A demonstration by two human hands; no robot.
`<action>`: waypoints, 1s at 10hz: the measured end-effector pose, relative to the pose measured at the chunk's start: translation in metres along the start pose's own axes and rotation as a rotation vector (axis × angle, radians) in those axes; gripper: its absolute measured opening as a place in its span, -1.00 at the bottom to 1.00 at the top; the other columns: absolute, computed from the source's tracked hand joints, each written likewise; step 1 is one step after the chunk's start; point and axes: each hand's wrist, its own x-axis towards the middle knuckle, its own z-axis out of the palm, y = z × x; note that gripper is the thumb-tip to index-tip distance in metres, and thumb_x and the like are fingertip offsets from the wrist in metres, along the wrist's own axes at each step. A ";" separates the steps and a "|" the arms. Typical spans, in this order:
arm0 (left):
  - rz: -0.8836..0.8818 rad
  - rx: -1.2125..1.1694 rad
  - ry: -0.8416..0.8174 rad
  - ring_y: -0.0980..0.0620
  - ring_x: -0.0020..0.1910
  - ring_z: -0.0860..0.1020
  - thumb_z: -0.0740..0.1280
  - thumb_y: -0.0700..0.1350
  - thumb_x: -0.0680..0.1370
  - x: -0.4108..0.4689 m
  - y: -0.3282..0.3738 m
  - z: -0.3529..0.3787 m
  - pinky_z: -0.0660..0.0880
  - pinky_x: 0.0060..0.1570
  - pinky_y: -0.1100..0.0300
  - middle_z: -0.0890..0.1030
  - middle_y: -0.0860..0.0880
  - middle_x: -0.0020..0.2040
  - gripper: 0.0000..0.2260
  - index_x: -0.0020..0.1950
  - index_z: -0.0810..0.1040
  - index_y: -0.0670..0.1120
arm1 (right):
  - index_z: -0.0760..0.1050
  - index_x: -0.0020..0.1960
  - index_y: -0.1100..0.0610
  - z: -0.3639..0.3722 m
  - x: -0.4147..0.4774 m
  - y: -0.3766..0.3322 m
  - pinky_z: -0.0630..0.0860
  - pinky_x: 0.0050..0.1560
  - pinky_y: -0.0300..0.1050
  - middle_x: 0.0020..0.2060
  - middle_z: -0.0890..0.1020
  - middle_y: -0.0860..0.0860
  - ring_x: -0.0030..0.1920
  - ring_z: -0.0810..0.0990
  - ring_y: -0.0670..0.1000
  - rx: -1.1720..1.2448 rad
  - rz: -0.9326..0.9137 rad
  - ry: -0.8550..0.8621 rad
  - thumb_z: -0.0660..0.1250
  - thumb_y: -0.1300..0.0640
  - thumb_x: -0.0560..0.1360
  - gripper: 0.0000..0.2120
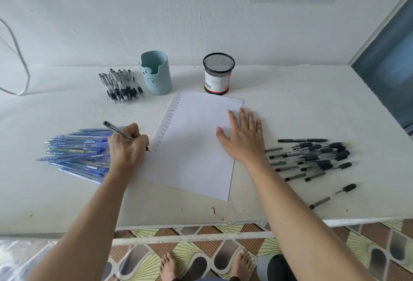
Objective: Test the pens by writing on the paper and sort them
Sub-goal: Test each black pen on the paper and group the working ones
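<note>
A white sheet of paper (196,146) lies in the middle of the table, with a column of small written words down its left edge. My left hand (128,145) grips a black pen (116,129), its tip touching the paper's left edge at the bottom of the column. My right hand (242,136) lies flat with spread fingers on the paper's right side. A pile of blue pens (76,154) lies left of the paper. Several black pens (317,160) lie scattered to the right. A third bunch of black-grip pens (120,86) sits at the back left.
A light blue cup (156,73) and a black mesh cup (218,73) stand behind the paper near the wall. A loose pen (333,195) lies near the table's front right edge (357,219). A cable (22,61) hangs on the wall at left. My bare feet show below the table.
</note>
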 end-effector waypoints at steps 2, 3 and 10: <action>0.011 0.032 -0.039 -0.03 -0.39 0.26 0.27 -0.18 0.19 0.004 -0.004 0.001 0.21 -0.38 0.08 0.26 -0.10 -0.45 -0.77 -0.36 0.21 -0.21 | -0.10 0.63 -0.06 -0.001 -0.001 0.000 -0.28 0.56 0.15 0.62 -0.14 0.06 0.60 -0.22 0.12 -0.009 0.001 -0.006 -0.06 -0.31 0.60 -0.32; 0.019 0.036 -0.053 -0.03 -0.38 0.23 0.25 -0.18 0.18 0.003 -0.004 0.001 0.20 -0.38 0.09 0.24 -0.12 -0.43 -0.77 -0.38 0.20 -0.21 | -0.10 0.63 -0.06 0.000 0.000 0.000 -0.28 0.56 0.15 0.62 -0.15 0.06 0.60 -0.22 0.12 -0.012 -0.002 -0.007 -0.07 -0.31 0.60 -0.32; 0.073 0.016 -0.078 -0.02 -0.38 0.28 0.27 -0.20 0.22 0.005 -0.009 0.004 0.22 -0.35 0.11 0.21 -0.05 -0.45 -0.79 -0.36 0.21 -0.14 | -0.10 0.63 -0.06 0.000 -0.001 0.000 -0.29 0.56 0.14 0.62 -0.15 0.05 0.60 -0.23 0.11 0.009 0.004 0.000 -0.06 -0.31 0.60 -0.32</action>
